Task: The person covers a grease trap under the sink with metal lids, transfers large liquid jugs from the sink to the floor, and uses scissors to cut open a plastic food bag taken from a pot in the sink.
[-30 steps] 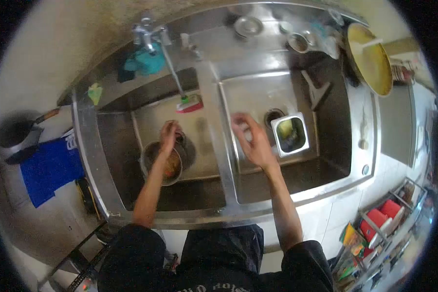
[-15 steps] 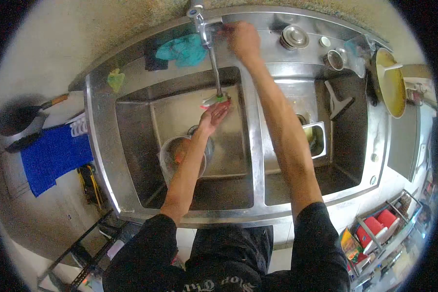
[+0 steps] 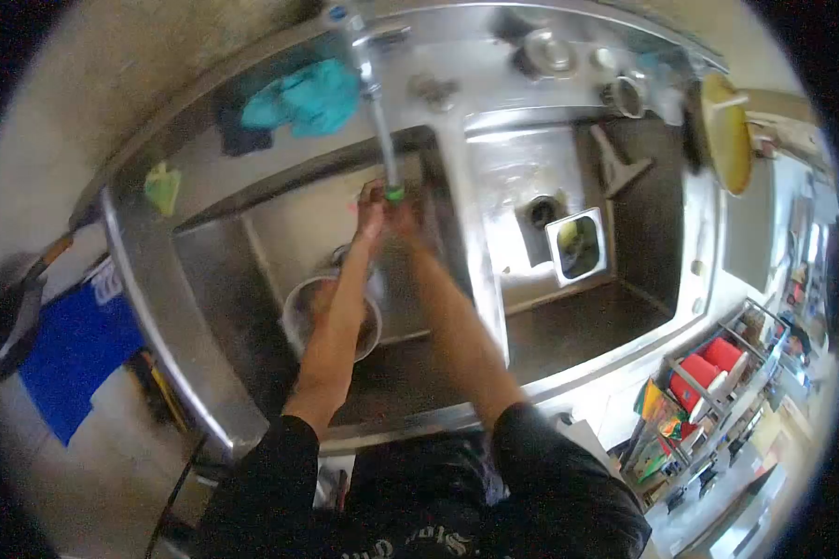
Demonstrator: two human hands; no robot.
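My left hand (image 3: 370, 212) is under the green-tipped end of the faucet (image 3: 382, 130), over the left basin. My right hand (image 3: 403, 220) is beside it at the spout, blurred by motion. The fingers of both hands are too smeared to read, and whether they hold anything cannot be made out. Below my left forearm a round pot (image 3: 367, 337) with reddish contents rests in the left basin, partly covered by the arm. A bit of red shows beside my left hand.
In the right basin are a square metal container (image 3: 600, 244) and a squeegee-like tool (image 3: 617, 168). A teal cloth (image 3: 312, 98) lies behind the left basin. Cups and lids line the back ledge, with a yellow pan (image 3: 725, 140) at right. A blue mat (image 3: 79, 345) is at left.
My right hand has come down from the faucet handle area to the spout's end beside my left hand. My left hand stays near the spout. The camera view has shifted and tilted.
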